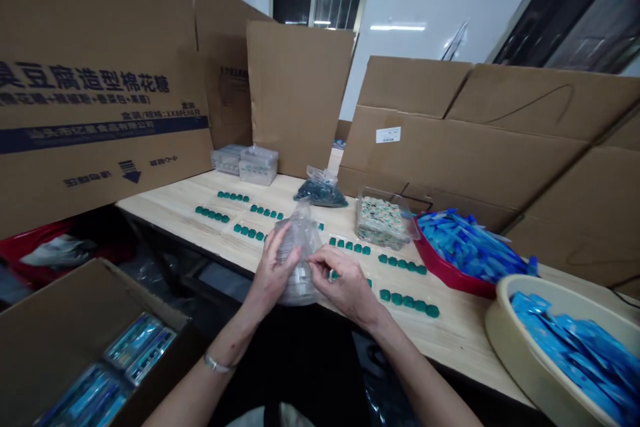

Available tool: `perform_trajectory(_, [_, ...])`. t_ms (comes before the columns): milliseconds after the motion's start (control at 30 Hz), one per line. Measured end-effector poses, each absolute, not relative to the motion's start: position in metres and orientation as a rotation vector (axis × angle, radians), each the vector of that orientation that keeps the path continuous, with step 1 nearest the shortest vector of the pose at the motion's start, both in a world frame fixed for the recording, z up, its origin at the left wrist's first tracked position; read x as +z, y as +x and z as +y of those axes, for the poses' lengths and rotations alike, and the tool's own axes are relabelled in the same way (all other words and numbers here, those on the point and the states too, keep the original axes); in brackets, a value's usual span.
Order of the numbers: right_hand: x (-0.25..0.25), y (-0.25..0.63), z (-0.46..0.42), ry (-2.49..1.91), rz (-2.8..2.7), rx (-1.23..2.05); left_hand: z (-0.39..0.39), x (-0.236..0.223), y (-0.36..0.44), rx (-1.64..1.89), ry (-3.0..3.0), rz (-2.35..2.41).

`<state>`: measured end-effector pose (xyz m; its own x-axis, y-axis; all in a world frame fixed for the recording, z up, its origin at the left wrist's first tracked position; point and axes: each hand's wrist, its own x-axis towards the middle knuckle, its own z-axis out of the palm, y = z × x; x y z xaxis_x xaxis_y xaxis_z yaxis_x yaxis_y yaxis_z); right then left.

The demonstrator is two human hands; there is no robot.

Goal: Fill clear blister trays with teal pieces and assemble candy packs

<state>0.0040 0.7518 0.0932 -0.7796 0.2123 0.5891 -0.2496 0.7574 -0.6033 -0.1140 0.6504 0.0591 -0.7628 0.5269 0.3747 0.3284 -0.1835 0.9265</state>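
Seen from the head camera, the left hand (273,273) curves around a clear plastic bag (300,260) at mid-frame, while the right hand (343,283) pinches its side, near the front edge of the wooden table (450,340). Rows of teal pieces (405,300) lie just right, beside a red tray (450,277) of blue packets.

One head-worn camera looks forward and down from above the person's left hand (273,270) and right hand (345,283), close over the pale wooden table (450,333). It faces the cardboard sheets (300,93) at twelve o'clock.
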Motion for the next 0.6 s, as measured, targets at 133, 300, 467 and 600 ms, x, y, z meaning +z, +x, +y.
perform_trajectory(133, [0.091, 0.004, 0.761, -0.063, -2.22, 0.918, 0.646, 0.058, -0.111, 2.013, 1.026, 1.976])
perform_trajectory(300, [0.084, -0.002, 0.834, -0.432, -1.875, 1.208, 0.626, 0.056, -0.119, 1.951, 0.864, 2.004])
perform_trajectory(467, [0.082, -0.011, 0.905, -0.42, -2.03, 0.641, 0.612, 0.054, -0.125, 1.908, 0.65, 1.878])
perform_trajectory(600, [0.081, -0.036, 0.923, -0.435, -2.031, 0.74, 0.606, 0.053, -0.122, 1.885, 0.496, 1.661])
